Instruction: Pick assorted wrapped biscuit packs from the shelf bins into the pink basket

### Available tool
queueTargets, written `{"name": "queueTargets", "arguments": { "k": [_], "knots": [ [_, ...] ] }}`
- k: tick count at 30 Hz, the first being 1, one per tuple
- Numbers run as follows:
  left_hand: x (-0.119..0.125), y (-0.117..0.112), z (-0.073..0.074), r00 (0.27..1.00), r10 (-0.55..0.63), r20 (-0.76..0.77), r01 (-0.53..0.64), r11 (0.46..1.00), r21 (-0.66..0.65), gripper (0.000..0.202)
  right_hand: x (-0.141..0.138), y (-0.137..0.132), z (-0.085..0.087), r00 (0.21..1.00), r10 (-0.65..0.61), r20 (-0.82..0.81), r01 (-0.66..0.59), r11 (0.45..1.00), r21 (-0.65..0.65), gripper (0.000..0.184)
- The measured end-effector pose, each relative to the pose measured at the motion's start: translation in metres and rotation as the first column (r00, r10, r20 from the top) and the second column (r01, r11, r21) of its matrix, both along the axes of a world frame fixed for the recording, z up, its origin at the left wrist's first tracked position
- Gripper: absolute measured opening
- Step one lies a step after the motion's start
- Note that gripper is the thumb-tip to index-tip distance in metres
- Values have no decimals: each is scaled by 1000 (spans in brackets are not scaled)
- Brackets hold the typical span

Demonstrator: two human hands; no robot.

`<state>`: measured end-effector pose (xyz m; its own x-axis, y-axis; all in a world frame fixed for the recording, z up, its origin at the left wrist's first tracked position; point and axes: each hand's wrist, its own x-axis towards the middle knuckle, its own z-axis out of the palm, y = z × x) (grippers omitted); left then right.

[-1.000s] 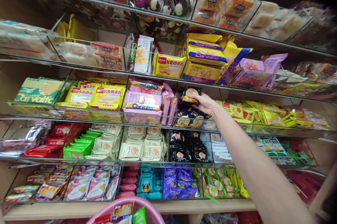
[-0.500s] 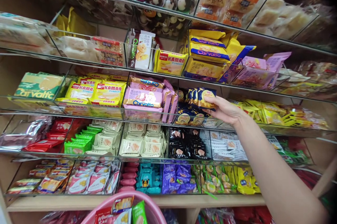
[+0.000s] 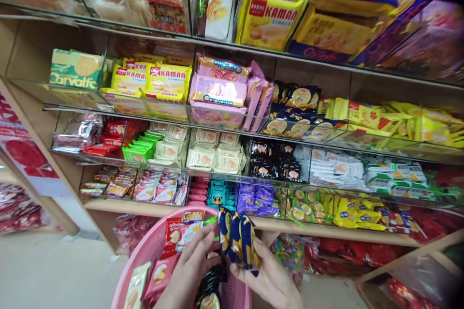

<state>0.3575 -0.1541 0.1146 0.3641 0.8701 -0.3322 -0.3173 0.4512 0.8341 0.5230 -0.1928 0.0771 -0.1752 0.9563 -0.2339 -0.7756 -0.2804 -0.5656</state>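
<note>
Over the pink basket (image 3: 125,260), my right hand (image 3: 270,270) grips a row of several dark blue and gold snack packets (image 3: 235,239), standing side by side. My left hand (image 3: 194,256) is just left of them, fingers stretched out and slightly bent. Whether its fingertips touch the packets I cannot tell. Inside the basket lie a red snack packet (image 3: 172,236), a pink one (image 3: 161,272), a cream one (image 3: 137,285) and a dark packet (image 3: 210,287) below my hands. My hands hide part of the contents.
Shelves with clear dividers fill the view ahead. Matching dark blue packets (image 3: 290,123) sit in one compartment, between pink biscuit packs (image 3: 219,89) and yellow packets (image 3: 366,113). A wooden ledge (image 3: 145,208) runs behind the basket. Red bags (image 3: 362,251) lie below it.
My right hand has come down from the shelf to above the basket with the dark blue packets. My left hand has come into view. The camera has tilted downward.
</note>
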Motion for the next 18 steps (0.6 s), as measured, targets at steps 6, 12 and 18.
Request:
{"name": "queueTargets", "arguments": {
  "k": [6,12,18],
  "knots": [
    [-8,-5,-11,998,5,-61,-10,996,-89,58,-17,-13,-28,999,44,-18,-45,997,-69,26],
    [-13,-18,-17,996,4,-86,-14,993,-120,58,-19,-21,-33,996,67,64,-60,991,-117,28],
    [-13,-23,-29,993,-52,-110,42,995,-94,54,-22,-28,-39,990,84,113,-69,988,-137,26]
  ]
}}
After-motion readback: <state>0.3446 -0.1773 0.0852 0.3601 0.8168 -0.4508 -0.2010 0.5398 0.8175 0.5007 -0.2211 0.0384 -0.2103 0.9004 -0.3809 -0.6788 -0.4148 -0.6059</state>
